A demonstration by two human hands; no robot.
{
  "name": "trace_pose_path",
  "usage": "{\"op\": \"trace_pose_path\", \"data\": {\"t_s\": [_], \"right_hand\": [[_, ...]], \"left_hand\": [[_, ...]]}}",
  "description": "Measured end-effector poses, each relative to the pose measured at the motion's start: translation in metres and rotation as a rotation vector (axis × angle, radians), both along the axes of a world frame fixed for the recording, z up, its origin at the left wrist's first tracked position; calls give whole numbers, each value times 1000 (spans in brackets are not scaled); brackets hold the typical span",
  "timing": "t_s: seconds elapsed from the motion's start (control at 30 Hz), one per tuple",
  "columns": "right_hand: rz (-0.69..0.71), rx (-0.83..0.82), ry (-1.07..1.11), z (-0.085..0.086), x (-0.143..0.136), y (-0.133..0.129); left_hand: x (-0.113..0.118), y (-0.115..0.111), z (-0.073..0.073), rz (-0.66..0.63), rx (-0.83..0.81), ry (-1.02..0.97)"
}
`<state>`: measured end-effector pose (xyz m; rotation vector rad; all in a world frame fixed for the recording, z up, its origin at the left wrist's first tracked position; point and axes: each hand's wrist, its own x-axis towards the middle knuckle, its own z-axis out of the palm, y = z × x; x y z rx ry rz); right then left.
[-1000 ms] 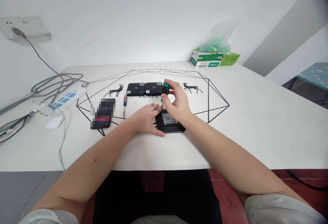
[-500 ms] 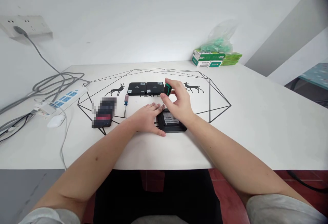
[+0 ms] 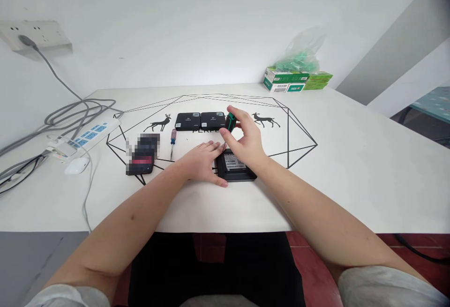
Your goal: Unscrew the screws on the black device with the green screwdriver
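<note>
My right hand [image 3: 248, 140] is closed around the green and black handle of a screwdriver [image 3: 231, 122], held upright but slightly tilted. Its thin shaft points down to the far left corner of a black plastic box [image 3: 241, 175]; the tip is hidden behind my fingers. The box lies on the table with a white printed label [image 3: 233, 162] facing up, partly covered by my right hand. Along the box's left side, my left hand [image 3: 200, 161] grips it, thumb at the near corner and fingers at the far corner.
Two similar black boxes, a left one [image 3: 188, 122] and a right one [image 3: 213, 120], lie beyond my hands. A second screwdriver [image 3: 172, 144] and a phone [image 3: 142, 157] are to the left, near a power strip [image 3: 94, 133] with cables. Green cartons [image 3: 286, 78] stand at the back right.
The green screwdriver handle has turned slightly in my right hand's fingers. My left hand and the box have stayed in place.
</note>
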<state>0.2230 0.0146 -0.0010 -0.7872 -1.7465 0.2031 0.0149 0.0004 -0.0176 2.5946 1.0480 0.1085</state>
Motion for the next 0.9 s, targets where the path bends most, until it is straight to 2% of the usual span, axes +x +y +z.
{"op": "trace_pose_path", "data": {"t_s": [0.17,0.47,0.7,0.9], "right_hand": [[-102,6,-1,-1,2,6],[33,-40,44,-3,-1,1],[-95,-16,3,0,1,4],[50,-59,3,1,1,-1]], "left_hand": [[0,0,-1,-2,17,-19],[0,0,0,24,-12,16],[1,-1,2,6,5,10],[1,-1,2,28,-25,22]]}}
